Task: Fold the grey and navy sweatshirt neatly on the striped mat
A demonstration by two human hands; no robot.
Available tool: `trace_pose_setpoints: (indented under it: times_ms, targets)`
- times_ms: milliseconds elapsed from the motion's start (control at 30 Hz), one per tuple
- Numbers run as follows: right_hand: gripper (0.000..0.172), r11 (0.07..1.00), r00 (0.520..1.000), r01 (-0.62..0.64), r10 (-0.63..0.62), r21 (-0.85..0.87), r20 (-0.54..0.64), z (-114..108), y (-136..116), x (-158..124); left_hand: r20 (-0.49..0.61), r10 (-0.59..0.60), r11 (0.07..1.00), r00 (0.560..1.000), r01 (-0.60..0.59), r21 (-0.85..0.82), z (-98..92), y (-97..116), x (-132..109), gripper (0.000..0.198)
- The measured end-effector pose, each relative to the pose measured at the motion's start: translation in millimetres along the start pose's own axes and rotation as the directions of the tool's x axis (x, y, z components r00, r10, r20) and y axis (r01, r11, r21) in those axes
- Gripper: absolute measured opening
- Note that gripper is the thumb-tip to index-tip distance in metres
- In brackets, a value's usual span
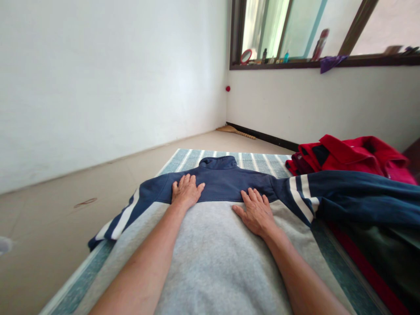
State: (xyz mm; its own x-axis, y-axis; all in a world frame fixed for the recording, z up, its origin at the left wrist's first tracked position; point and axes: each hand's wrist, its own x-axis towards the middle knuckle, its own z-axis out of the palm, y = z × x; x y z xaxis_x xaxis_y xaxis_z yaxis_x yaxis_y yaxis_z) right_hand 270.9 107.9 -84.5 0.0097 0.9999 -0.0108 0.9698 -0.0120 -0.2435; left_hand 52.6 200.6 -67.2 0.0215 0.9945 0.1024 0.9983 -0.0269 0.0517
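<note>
A grey and navy jacket (210, 249) lies spread out, its collar pointing away from me and white stripes on both sleeves. Flat on the left part of the navy yoke rests my left hand (187, 191), fingers stretched out. My right hand (256, 210) presses on the right side, around the seam between navy and grey, with its fingers apart. Neither hand grips the cloth. The left sleeve hangs over the edge of the striped surface; the right sleeve stretches out to the right, over other dark cloth.
Beneath the jacket is a blue-green striped cover (262, 162). Folded red clothes (357, 155) are stacked at the right. A broom (236, 131) lies on the floor by the far corner. Small items, including a red-rimmed mirror (246, 56), stand on the window sill.
</note>
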Motion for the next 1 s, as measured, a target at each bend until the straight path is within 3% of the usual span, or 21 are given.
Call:
trace_pose_setpoints:
  times_ms: [1000]
  targets:
    - [0.068,1.000,1.000,-0.007,0.007,0.013,0.019,-2.9,-1.0,-0.1,0.009,0.004,1.000,1.000,-0.004,0.001,-0.4,-0.1,0.3,0.060]
